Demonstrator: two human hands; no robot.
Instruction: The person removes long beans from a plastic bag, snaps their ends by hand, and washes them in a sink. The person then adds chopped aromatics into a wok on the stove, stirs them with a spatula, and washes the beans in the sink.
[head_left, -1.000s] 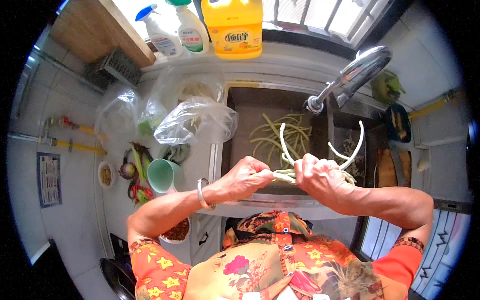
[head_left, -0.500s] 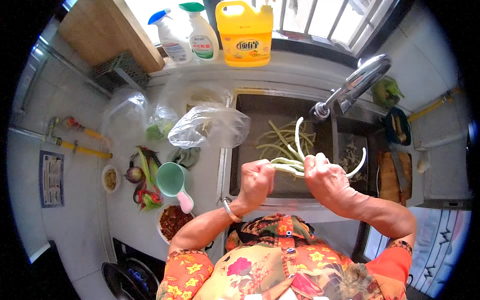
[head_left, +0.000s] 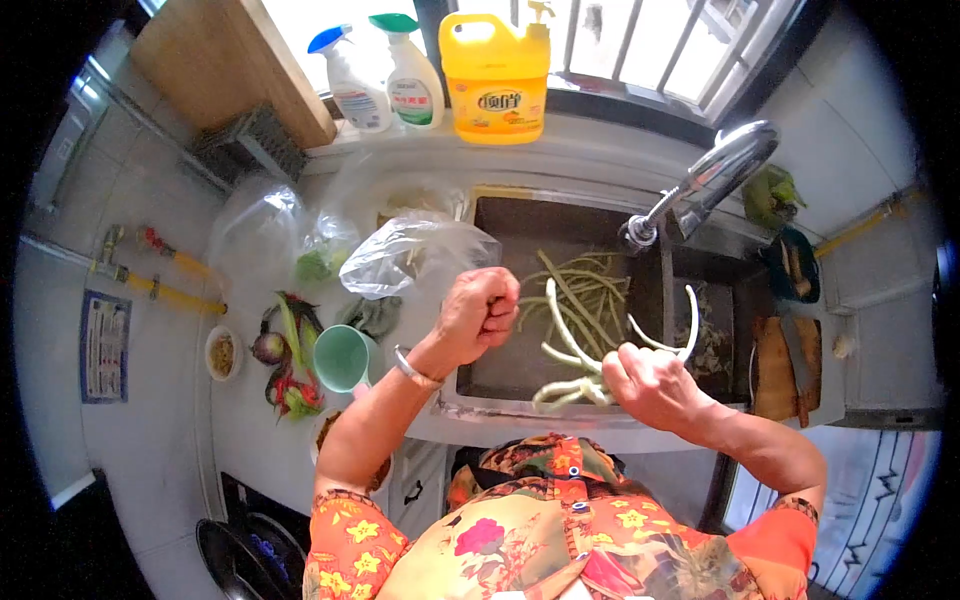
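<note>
My right hand (head_left: pixel 655 385) is wrapped round a bunch of long beans (head_left: pixel 568 330) above the front edge of the sink. Their pale green ends stick out to both sides of the fist. My left hand (head_left: pixel 480 312) is a closed fist above the left side of the sink, apart from the bunch; whatever is inside it is hidden. More long beans (head_left: pixel 590 285) lie in a loose heap in the large sink basin (head_left: pixel 500 225) beyond my hands. Pale scraps (head_left: pixel 712 345) lie in the smaller basin on the right.
A chrome tap (head_left: pixel 715 175) arches over the sink. Left of it lie a clear plastic bag (head_left: pixel 410 250), a green cup (head_left: pixel 342 358) and red chillies (head_left: pixel 290 390). A knife (head_left: pixel 797 355) rests on a cutting board (head_left: pixel 772 385) at right. Bottles, including a yellow jug (head_left: pixel 495 80), line the sill.
My left hand has moved left and away from the beans, up toward the plastic bag. My right hand has lowered slightly and still holds the bunch.
</note>
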